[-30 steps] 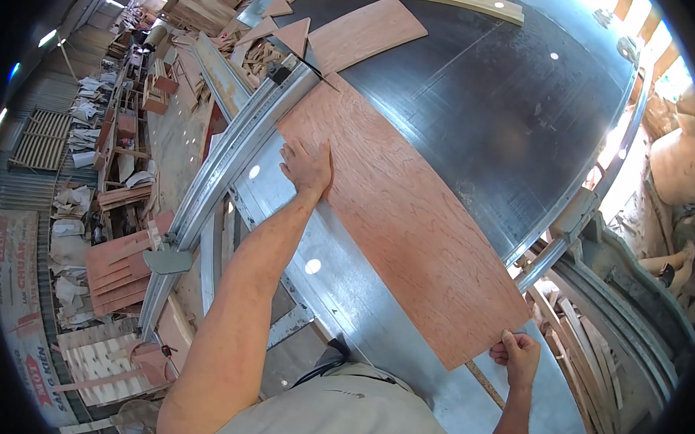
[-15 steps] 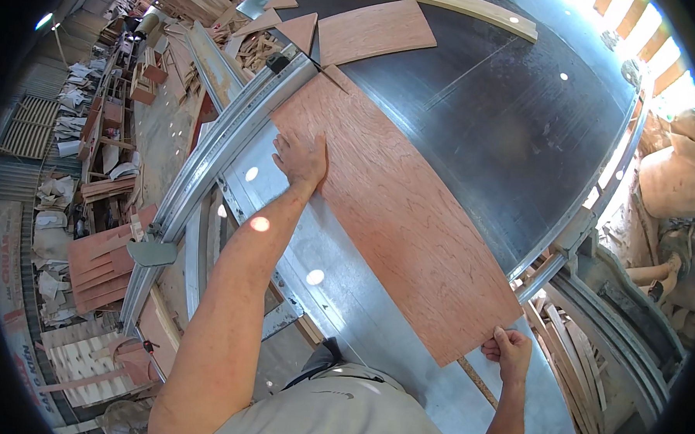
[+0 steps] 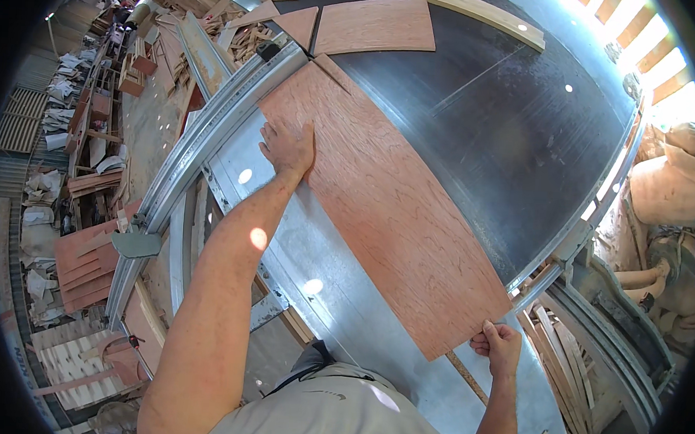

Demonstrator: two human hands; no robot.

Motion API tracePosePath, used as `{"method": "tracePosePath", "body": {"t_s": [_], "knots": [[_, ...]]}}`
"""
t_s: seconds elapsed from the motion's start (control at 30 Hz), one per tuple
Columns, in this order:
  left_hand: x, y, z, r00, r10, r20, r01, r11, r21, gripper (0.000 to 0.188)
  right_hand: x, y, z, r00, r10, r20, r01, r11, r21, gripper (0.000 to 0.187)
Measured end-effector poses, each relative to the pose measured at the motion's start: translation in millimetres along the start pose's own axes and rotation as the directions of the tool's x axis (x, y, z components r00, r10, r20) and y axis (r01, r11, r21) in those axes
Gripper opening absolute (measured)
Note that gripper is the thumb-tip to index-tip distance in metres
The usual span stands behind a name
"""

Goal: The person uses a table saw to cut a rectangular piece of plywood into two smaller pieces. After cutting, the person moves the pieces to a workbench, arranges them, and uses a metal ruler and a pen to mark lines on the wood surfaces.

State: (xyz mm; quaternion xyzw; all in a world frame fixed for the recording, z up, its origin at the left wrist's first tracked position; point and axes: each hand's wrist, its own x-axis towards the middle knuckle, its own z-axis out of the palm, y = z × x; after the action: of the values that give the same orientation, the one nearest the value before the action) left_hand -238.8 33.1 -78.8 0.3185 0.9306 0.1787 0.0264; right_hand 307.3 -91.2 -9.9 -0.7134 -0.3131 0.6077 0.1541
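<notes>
A long reddish plywood panel lies slantwise across the metal saw table, from the far left toward my right side. A thin dark slit runs into its far end. My left hand rests on the panel's left edge near the far end, fingers spread and the thumb pointing forward on the wood. At the near right corner, my right hand pinches the panel's end between thumb and bent fingers. Under that end, a narrow wooden strip shows on the table.
Cut plywood pieces and a long pale wood strip lie on the dark tabletop beyond. A metal rail curves along the left. Offcuts are heaped beside the table at right, with stacked wood at far left.
The panel has shifted slightly away from me and the slit in its far end looks a little longer. Both hands stay on it. The whole view has also shifted slightly.
</notes>
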Motion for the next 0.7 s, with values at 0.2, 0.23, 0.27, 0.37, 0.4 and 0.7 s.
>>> {"method": "tracePosePath", "body": {"t_s": [0.2, 0.23, 0.27, 0.37, 0.4, 0.7], "knots": [[14, -2, 0, 1.000, 0.000, -0.003, 0.000, 1.000, -0.003, 0.094, 5, -6, 8, 1.000, 0.007, 0.018, -0.007, 1.000, 0.007, 0.030], [17, -3, 1, 1.000, 0.001, -0.005, -0.001, 1.000, -0.001, 0.094, 7, -7, 10, 1.000, 0.009, 0.019, -0.009, 1.000, 0.003, 0.030], [19, -4, 1, 1.000, -0.004, -0.002, 0.004, 1.000, -0.002, 0.094, 7, -9, 13, 1.000, 0.007, 0.017, -0.007, 1.000, 0.003, 0.030], [26, -3, 0, 1.000, -0.016, 0.016, 0.016, 1.000, -0.003, 0.094, 8, -15, 19, 1.000, 0.008, 0.013, -0.008, 1.000, 0.002, 0.030], [28, -2, -1, 1.000, -0.018, 0.022, 0.018, 1.000, -0.002, 0.094, 10, -14, 20, 1.000, 0.006, 0.016, -0.006, 1.000, 0.002, 0.030], [51, -10, 0, 1.000, -0.017, 0.000, 0.017, 1.000, -0.021, 0.094, 15, -26, 41, 1.000, 0.007, 0.016, -0.007, 1.000, 0.000, 0.031]]}}
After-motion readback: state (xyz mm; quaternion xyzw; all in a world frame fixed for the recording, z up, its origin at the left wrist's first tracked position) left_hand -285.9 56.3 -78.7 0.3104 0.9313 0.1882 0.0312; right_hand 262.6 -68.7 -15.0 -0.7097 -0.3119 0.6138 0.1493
